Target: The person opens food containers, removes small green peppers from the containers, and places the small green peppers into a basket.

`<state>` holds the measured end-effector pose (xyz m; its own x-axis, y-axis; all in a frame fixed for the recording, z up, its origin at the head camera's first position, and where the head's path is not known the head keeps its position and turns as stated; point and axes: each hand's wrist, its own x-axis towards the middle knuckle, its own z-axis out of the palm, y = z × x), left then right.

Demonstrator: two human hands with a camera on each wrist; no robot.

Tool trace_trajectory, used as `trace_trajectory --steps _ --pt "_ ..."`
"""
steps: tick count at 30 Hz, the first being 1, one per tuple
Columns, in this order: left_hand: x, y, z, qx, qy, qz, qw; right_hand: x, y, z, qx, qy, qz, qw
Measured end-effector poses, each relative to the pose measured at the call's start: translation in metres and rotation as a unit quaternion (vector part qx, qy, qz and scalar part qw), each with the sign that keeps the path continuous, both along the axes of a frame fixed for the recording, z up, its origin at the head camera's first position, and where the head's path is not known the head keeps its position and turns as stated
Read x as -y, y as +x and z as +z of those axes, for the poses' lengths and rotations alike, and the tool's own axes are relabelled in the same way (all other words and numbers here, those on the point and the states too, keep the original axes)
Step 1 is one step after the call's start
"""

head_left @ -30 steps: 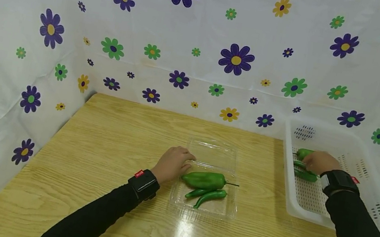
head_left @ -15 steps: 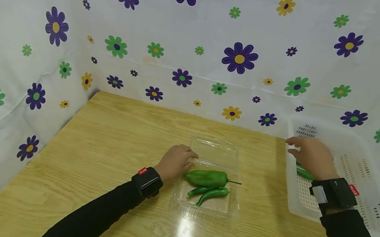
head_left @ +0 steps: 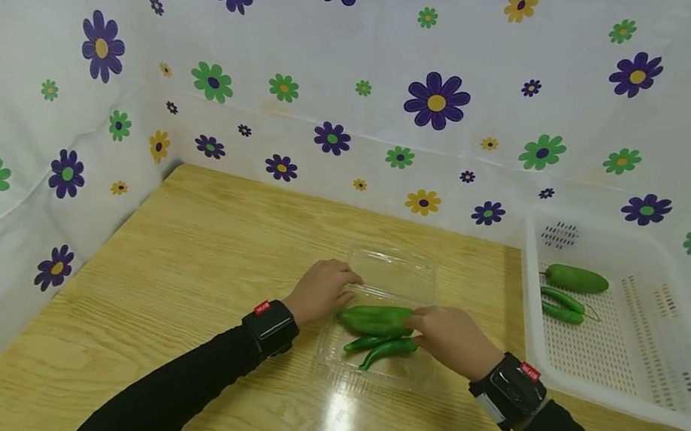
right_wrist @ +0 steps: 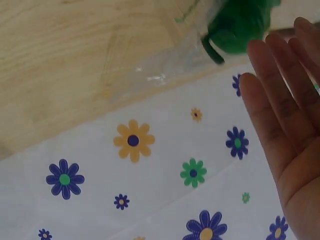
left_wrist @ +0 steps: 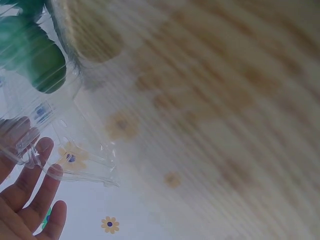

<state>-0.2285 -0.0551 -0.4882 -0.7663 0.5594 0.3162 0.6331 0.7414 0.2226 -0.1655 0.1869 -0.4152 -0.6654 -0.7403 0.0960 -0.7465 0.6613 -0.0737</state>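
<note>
A clear plastic clamshell container stands with its lid raised back, holding one large green pepper and two slim green chillies. My left hand pinches the container's left edge near the hinge; in the left wrist view its fingers lie against the plastic. My right hand is at the right side, its fingertips by the stem end of the large pepper, which they hide. In the right wrist view the right fingers are fairly straight near the pepper; contact is hard to tell.
A white perforated basket stands at the right. In it lie another large green pepper and two slim chillies. Flower-patterned sheeting rises behind and beside the wooden table.
My right hand has left the basket and moved left to the container, uncovering the peppers in the basket. The left hand has stayed at the container's edge.
</note>
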Motion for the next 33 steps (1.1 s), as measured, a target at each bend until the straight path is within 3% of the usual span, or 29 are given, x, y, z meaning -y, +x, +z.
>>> trace_trajectory --steps 7,12,23,33 --pt "0.001 0.000 0.003 0.005 -0.010 0.003 0.9999 0.014 -0.002 -0.029 0.003 0.023 0.058 0.998" --pt "0.001 -0.001 0.003 0.002 -0.016 0.003 0.9999 0.017 -0.002 -0.038 -0.004 0.037 0.063 0.997" --pt "0.001 -0.001 0.003 0.006 -0.020 0.004 0.9998 0.020 0.000 -0.041 0.008 0.074 0.074 0.994" --pt "0.001 0.001 0.003 -0.002 -0.008 0.002 1.0000 0.021 0.001 -0.052 -0.045 0.088 0.096 0.990"
